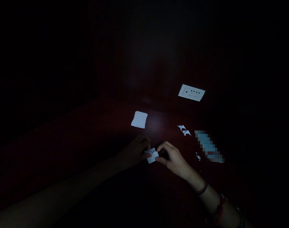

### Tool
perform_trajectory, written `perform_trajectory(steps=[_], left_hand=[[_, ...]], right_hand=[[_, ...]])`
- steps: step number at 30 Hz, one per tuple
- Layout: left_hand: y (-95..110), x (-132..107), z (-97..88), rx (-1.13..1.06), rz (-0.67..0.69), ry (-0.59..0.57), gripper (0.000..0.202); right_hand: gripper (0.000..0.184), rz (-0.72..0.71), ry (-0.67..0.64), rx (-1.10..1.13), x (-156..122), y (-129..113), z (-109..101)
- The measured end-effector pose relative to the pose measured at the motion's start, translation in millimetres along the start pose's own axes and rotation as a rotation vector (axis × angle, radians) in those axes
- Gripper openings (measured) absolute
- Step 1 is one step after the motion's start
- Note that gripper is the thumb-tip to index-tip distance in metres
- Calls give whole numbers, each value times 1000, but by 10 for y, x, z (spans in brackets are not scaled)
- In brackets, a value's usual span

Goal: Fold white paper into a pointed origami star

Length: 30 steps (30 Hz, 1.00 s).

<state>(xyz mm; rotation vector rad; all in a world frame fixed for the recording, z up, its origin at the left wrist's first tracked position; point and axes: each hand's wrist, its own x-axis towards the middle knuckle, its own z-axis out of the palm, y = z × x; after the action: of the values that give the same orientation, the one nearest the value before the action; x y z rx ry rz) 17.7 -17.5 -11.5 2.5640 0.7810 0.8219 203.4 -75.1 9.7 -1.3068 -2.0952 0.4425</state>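
Note:
The scene is very dark. A small folded white paper piece [152,155] lies on the dark reddish table [92,133] between my two hands. My left hand [135,150] presses its fingertips on the paper's left side, fingers curled. My right hand [173,158] pinches the paper's right edge between thumb and fingers. Bands circle my right wrist.
A small stack of white paper squares [139,119] lies beyond my hands. Folded paper bits [184,129] and a tiny scrap [198,156] lie to the right, next to a blurred bluish object [208,146]. A white wall socket plate [191,92] sits farther back.

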Motion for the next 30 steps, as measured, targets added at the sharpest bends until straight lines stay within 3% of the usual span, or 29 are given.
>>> perform_trajectory(steps=[7, 11, 14, 18, 22, 28, 30], left_hand=[[45, 46, -59, -97, 3, 15, 3], [76, 86, -179, -104, 29, -24, 4], [10, 94, -276, -122, 124, -133, 10], [-123, 65, -328, -104, 238, -189, 20], [-135, 26, -342, -76, 250, -275, 28], [-27, -10, -330, 64, 192, -244, 20], [-13, -16, -283, 120, 192, -210, 27]], right_hand=[[18, 38, 41, 87, 6, 20, 33], [15, -18, 66, 59, -3, 7, 4], [13, -120, 30, -91, -25, 5, -62], [16, -205, -58, -248, -55, 59, -142], [19, -231, -147, -293, -67, 123, -168], [24, -190, -180, -280, -49, 30, -187], [23, -137, -148, -279, -34, -24, -168]])
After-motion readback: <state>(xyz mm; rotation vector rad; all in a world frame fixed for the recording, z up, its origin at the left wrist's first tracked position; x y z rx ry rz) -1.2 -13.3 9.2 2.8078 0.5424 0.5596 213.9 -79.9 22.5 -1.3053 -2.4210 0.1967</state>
